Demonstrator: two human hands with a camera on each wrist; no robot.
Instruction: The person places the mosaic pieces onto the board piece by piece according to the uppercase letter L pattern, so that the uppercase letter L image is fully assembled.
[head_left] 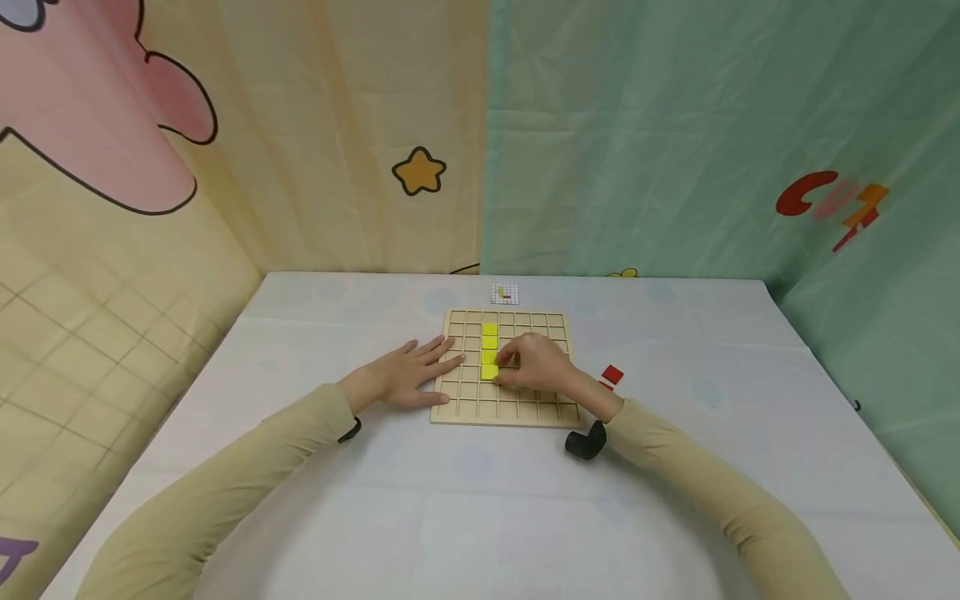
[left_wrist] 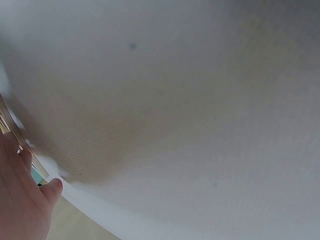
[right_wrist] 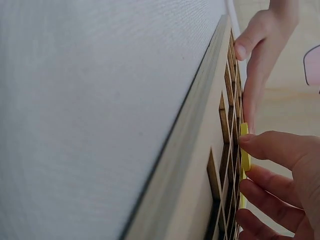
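Observation:
A wooden grid board [head_left: 467,410] lies on the table with a column of yellow tiles [head_left: 490,330] in its squares. My left hand [head_left: 405,375] rests with spread fingers on the board's left edge; part of that hand [left_wrist: 22,200] shows at the lower left of the left wrist view. Over the board, my right hand [head_left: 538,364] is at the lowest tile of the column. In the right wrist view the thumb and a finger of my right hand [right_wrist: 295,175] pinch a yellow tile [right_wrist: 245,159] at the grid. The palm side of the right hand is hidden from above.
Two red tiles [head_left: 612,374] lie right of the board, one partly hidden by my right wrist. A small printed grid card [head_left: 505,294] lies beyond the board's far edge. Patterned curtains hang behind the white-covered table [head_left: 465,517].

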